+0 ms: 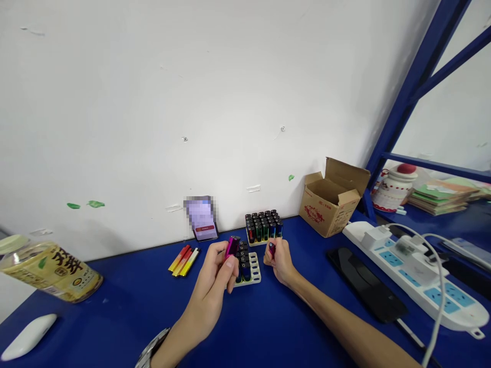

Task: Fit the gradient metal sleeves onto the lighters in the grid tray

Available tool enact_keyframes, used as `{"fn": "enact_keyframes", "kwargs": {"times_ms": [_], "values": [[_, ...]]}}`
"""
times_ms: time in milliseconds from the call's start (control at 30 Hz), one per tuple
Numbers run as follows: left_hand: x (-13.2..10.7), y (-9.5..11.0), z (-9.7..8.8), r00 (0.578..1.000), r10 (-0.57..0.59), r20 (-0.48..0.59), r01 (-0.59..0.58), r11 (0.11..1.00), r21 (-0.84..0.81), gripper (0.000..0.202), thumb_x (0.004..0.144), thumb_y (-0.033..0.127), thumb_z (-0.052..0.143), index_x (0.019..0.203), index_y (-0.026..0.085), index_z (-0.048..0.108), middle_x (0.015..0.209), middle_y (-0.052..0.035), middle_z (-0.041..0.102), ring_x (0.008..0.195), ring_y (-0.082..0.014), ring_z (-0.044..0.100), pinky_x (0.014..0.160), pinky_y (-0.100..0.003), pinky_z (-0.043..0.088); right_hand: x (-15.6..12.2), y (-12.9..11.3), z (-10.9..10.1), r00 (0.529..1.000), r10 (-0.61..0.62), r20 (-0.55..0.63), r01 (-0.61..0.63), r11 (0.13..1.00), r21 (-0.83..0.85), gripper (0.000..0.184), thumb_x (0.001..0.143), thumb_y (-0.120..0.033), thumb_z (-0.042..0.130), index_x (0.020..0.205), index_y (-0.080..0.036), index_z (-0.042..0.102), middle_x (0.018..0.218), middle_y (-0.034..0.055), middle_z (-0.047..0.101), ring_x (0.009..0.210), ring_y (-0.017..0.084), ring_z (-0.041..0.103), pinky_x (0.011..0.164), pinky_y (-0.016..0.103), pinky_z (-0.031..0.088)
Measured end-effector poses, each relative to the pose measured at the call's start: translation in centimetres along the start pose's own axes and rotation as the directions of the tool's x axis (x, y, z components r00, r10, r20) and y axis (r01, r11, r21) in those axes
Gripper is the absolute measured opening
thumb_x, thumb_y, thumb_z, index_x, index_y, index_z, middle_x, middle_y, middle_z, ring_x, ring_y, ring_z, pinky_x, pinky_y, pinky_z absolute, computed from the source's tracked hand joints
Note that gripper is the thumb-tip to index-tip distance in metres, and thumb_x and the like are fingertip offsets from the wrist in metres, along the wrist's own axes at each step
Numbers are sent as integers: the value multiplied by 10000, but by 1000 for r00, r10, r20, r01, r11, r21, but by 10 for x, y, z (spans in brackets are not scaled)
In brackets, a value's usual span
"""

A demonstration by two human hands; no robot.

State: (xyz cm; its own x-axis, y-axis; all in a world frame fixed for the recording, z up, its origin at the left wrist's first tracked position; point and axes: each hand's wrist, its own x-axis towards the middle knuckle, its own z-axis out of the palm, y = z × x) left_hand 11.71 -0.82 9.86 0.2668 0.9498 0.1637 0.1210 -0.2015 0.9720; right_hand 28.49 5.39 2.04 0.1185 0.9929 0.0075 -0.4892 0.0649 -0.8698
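My left hand [215,283] is closed round a magenta lighter [231,247], held upright just left of a white slotted tray [253,268]. That tray holds a few dark lighters at its left side. My right hand [279,260] pinches a small reddish lighter [272,249] at the tray's right edge. Behind the tray stands a second tray packed with several black-capped lighters [264,225]. A watch shows on my left wrist.
Three red and yellow lighters [184,260] lie at left, near a phone leaning on the wall [202,219]. An open cardboard box [333,203], a black phone [364,283] and a white power strip [414,271] sit right. A bottle [48,268] and white mouse [27,336] lie far left.
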Motion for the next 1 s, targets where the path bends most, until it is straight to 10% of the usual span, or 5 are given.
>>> {"fn": "enact_keyframes", "kwargs": {"times_ms": [300,467,767,1000], "values": [[1,1,-2,1000,7,4,-7,1000,1,206,941,437,386,994,238,389,704,62,484,543,-82,405,577,-253,370,0,3,1,1000,-7,-31,5,999,-44,450,788,-396,457,398,-211,331,311,-80,255,300,45,194,369,207,158],[1,-1,-3,1000,1,23,-1,1000,5,222,943,446,378,1014,237,395,706,60,479,551,-84,409,575,-252,373,0,8,0,986,-112,119,129,981,-144,493,869,-594,411,615,-186,519,448,-30,463,422,110,426,466,246,360],[2,-3,-3,998,-28,52,27,1000,13,239,944,444,379,1056,233,399,729,49,492,567,-90,418,573,-253,376,-2,7,-5,902,-285,325,406,816,-412,325,936,-514,377,955,-219,513,929,73,678,881,211,631,818,334,473],[1,-3,-1,998,-55,10,56,998,-3,237,920,454,422,933,218,451,707,49,459,606,-89,407,595,-231,369,-1,8,-4,878,-228,421,459,651,-604,342,952,-422,342,882,-187,580,774,43,624,689,180,577,644,273,447]]}}
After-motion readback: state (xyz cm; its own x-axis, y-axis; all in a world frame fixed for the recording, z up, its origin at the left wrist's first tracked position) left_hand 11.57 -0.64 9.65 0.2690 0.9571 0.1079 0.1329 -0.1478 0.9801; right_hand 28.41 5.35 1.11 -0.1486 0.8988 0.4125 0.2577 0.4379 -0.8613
